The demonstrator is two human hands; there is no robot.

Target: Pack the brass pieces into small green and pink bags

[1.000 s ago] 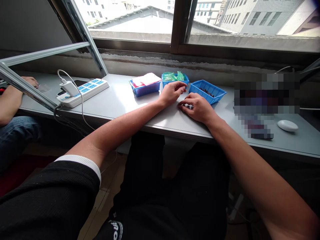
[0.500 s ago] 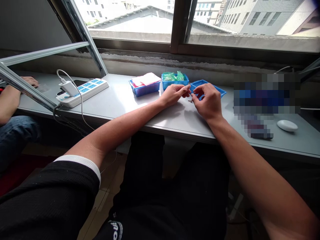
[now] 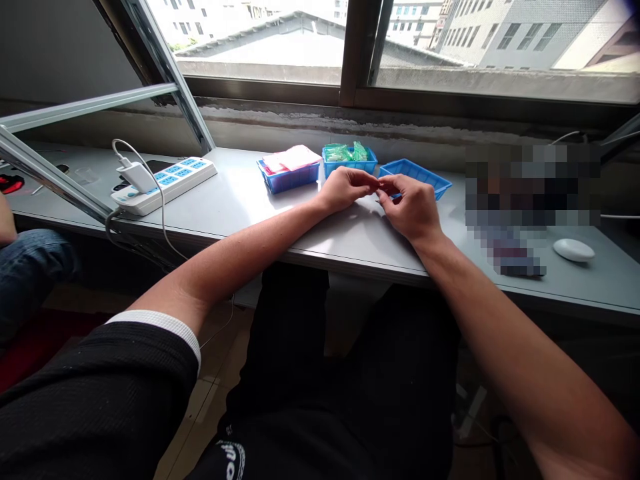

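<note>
Over the grey desk [image 3: 345,230], my left hand [image 3: 347,188] and my right hand [image 3: 411,205] meet fingertip to fingertip. Both are closed in a pinch around something too small to make out; a tiny dark bit shows at the right fingertips. Right behind my right hand lies a blue tray [image 3: 433,180], partly covered by it. Another blue bin holding green plastic packets [image 3: 345,153] stands behind my left hand. To the left, a third blue bin [image 3: 293,181] carries pink and white sheets [image 3: 293,160].
A white power strip [image 3: 173,183] with a plugged-in charger and cable lies at the left, beside a metal frame [image 3: 185,113]. At the right are a white mouse [image 3: 573,251] and pixelated items. Another person's knee [image 3: 37,267] shows at far left.
My hands have come together, the right fingers moving left to meet the left ones. The other person's hand at far left has drawn back out of sight.
</note>
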